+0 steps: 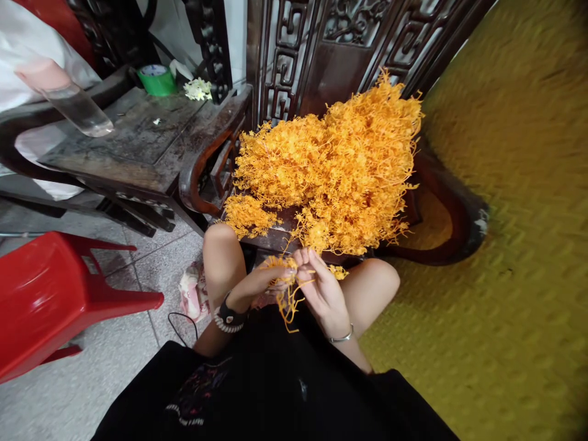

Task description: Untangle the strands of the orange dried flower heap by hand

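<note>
A big heap of orange plastic sprigs (335, 171) lies on the seat of a dark carved wooden chair (441, 202) in front of me. Both hands meet over my lap, just below the heap. My left hand (264, 282) is closed on a small bunch of orange sprigs (287, 294), which dangle down between my knees. My right hand (321, 291) pinches the same bunch from the right side, fingers pressed together around the strands. A dark wristband sits on my left wrist, a thin bangle on my right.
A dark wooden side table (138, 141) at the left carries a green tape roll (157, 79), small white flowers (198, 89) and a clear bottle (68, 98). A red plastic stool (50, 300) stands on the tiled floor. A yellow woven surface (514, 245) fills the right.
</note>
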Demonstrator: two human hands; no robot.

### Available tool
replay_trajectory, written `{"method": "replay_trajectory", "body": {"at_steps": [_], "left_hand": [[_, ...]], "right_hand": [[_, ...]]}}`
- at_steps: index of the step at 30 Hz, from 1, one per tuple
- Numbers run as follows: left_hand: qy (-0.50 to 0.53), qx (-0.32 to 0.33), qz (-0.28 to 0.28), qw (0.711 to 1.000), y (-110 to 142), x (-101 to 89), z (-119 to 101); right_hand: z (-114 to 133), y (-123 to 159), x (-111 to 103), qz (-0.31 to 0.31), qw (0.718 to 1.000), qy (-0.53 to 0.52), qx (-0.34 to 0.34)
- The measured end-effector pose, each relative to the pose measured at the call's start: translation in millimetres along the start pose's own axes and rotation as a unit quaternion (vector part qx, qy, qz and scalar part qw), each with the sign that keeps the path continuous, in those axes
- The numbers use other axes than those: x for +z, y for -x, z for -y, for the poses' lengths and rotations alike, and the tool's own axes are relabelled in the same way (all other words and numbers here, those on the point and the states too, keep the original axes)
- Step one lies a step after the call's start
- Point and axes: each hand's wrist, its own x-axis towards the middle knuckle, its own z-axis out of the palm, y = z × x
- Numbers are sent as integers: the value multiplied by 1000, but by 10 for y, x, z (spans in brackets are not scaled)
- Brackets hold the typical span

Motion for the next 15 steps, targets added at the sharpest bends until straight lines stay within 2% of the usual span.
{"method": "replay_trajectory", "body": {"at_steps": [4, 9, 11, 13, 15], "left_hand": [[8, -32, 21, 999, 25, 30, 34], [17, -27, 75, 997, 41, -29, 25], [11, -3, 62, 998, 29, -39, 27], [-15, 33, 20, 999, 11, -33, 41], [-46, 54, -9, 997, -7, -24, 57]], "right_hand": [[-8, 18, 96, 31, 995, -76, 50], [23, -33, 88, 21, 997, -67, 15], [19, -48, 63, 4, 999, -53, -9], [-3, -39, 39, -7, 999, -6, -39], [-30, -8, 12, -25, 993, 60, -98]]}}
